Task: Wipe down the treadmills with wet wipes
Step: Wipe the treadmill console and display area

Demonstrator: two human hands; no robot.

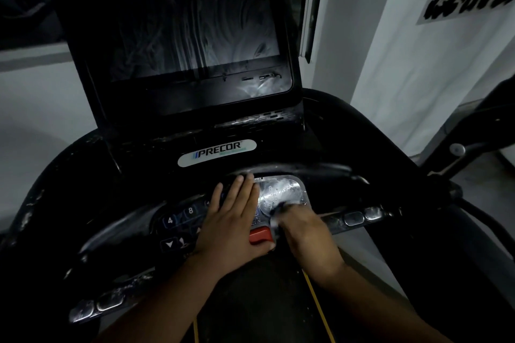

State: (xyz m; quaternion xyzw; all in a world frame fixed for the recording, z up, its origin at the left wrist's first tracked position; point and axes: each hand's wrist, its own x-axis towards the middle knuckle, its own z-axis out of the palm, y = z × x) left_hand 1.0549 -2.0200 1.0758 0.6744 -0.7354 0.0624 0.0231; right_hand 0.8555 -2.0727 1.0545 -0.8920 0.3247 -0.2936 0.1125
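A black treadmill console [217, 153] with a Precor badge fills the view, its dark screen [195, 36] streaked with wet smears. My left hand [234, 217] lies flat, fingers straight, on the button panel beside the red stop button [260, 235]. My right hand [303, 228] is blurred and curled round a wet wipe [274, 213], only a pale edge of which shows, against the wet silver panel [281, 192].
Numbered keys [181, 216] sit left of my left hand. Silver grip sensors [361, 216] line the handlebar. A white wall [418, 78] with a black-lettered sign stands right, with another machine's frame [473, 142] beside it. A yellow cord [315, 298] hangs below.
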